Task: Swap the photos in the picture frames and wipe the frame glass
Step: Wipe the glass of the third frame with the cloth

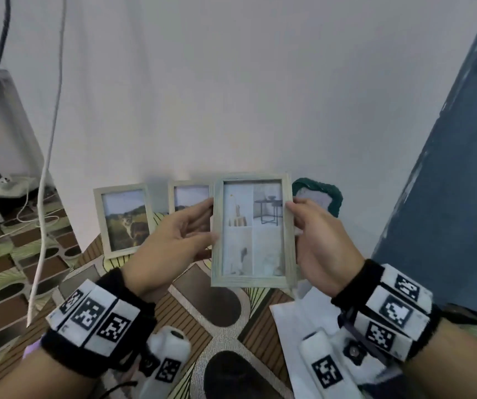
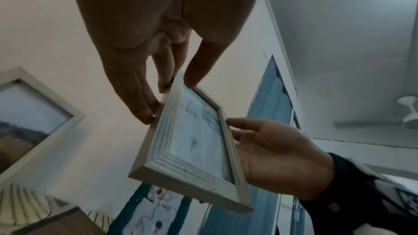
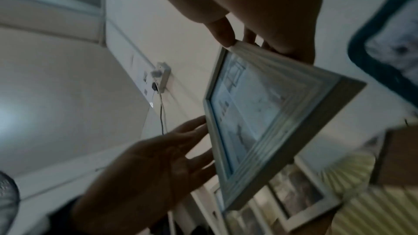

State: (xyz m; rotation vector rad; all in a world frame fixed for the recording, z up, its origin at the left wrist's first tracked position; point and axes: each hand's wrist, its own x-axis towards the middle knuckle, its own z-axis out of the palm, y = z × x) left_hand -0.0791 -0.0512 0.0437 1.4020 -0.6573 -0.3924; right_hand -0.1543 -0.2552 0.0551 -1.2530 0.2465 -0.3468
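I hold a pale wooden picture frame (image 1: 253, 230) upright in front of me, glass facing me, with a collage of interior photos inside. My left hand (image 1: 202, 223) pinches its left edge, thumb on the front and fingers behind. My right hand (image 1: 303, 223) grips the right edge, thumb on the front rail and fingers hidden behind. The left wrist view shows the frame (image 2: 192, 149) between my left fingers (image 2: 144, 106) and the right hand (image 2: 271, 158). In the right wrist view the frame (image 3: 260, 113) hangs below my right thumb.
Two more wooden frames lean on the white wall: one with an animal in a field (image 1: 123, 220), another (image 1: 189, 197) partly behind my left hand. A teal-rimmed piece (image 1: 317, 194) stands behind the right hand. White sheet (image 1: 289, 315) lies on the patterned mat; cables hang left, a blue door stands right.
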